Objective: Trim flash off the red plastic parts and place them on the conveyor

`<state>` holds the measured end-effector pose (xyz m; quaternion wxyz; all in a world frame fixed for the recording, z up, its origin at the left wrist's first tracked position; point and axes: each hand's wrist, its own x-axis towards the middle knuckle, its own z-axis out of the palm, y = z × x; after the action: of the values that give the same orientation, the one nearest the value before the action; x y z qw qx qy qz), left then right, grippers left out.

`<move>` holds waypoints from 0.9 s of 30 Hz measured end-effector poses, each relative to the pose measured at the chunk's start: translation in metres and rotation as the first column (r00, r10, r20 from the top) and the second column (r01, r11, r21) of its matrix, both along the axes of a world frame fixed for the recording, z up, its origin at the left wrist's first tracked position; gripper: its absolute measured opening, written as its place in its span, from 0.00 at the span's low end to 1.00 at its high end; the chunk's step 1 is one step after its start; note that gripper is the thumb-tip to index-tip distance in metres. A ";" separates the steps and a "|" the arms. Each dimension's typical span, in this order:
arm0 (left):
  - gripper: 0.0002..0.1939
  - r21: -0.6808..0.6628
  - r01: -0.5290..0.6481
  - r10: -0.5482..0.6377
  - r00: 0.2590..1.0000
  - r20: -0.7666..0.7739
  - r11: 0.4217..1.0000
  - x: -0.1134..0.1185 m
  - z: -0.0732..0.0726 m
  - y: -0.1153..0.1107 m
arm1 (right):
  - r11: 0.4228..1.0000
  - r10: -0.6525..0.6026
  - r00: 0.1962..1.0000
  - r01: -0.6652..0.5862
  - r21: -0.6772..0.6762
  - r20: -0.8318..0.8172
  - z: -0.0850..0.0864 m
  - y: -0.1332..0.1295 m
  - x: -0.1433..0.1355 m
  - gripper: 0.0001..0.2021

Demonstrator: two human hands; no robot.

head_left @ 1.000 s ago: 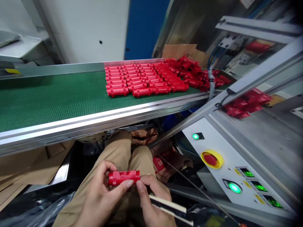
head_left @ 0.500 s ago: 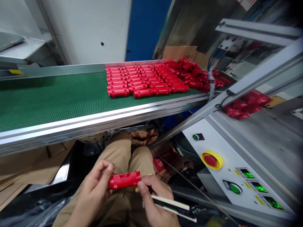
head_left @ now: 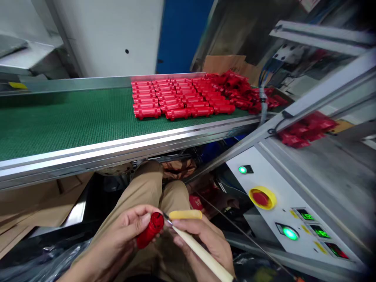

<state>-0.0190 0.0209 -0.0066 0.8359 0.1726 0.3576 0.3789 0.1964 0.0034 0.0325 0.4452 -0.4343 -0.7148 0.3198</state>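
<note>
Far left, a yellow label (head_left: pixel 18 85) sits on the belt's back rail, its print too small to read. Below it, flattened cardboard (head_left: pixel 32 207) lies under the green belt (head_left: pixel 73 125). In comes the left hand (head_left: pixel 125 231), curled closed around a red tube (head_left: pixel 147 233), thumb on top, the tube held over the person's lap with its round end turned up toward the right. Above, neat rows of red tubes (head_left: pixel 179 98) lie on the belt.

And here's the right hand (head_left: pixel 202 235), fingers pinched in around a pale-handled tool (head_left: pixel 199 252), a yellow stick (head_left: pixel 185 214) lying along the index finger! The metal tip is right by the tube's end; whether it touches, I can't tell. Under the belt, a red box (head_left: pixel 196 201) shows white lettering, too blurred to read. Up top, a cardboard flap (head_left: pixel 225 64) carries dark marks, illegible, beside a loose heap of red tubes (head_left: pixel 235 88).

Over to the control panel (head_left: pixel 264 227): green buttons lit, a red knob in a yellow collar, three displays with smeared digits, the lowest partly red, and small yellow labels I can't make out.
</note>
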 end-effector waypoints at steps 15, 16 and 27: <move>0.17 -0.009 0.031 -0.029 0.988 0.151 0.999 0.003 -0.011 -0.007 | 0.984 0.134 0.961 -0.158 -0.081 -0.240 -0.018 0.009 -0.009 0.10; 0.18 -0.010 0.037 -0.035 0.988 0.147 0.999 0.003 -0.011 -0.007 | 0.986 0.127 0.964 -0.148 -0.074 -0.235 -0.017 0.009 -0.009 0.10; 0.16 0.005 -0.070 0.070 0.997 0.041 0.998 0.005 -0.002 -0.011 | 0.998 -0.055 0.992 0.052 -0.027 -0.110 -0.017 -0.008 -0.019 0.09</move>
<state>-0.0141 0.0098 -0.0086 0.8287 0.1549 0.3451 0.4126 0.1773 -0.0046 0.0152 0.4874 -0.4401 -0.6733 0.3397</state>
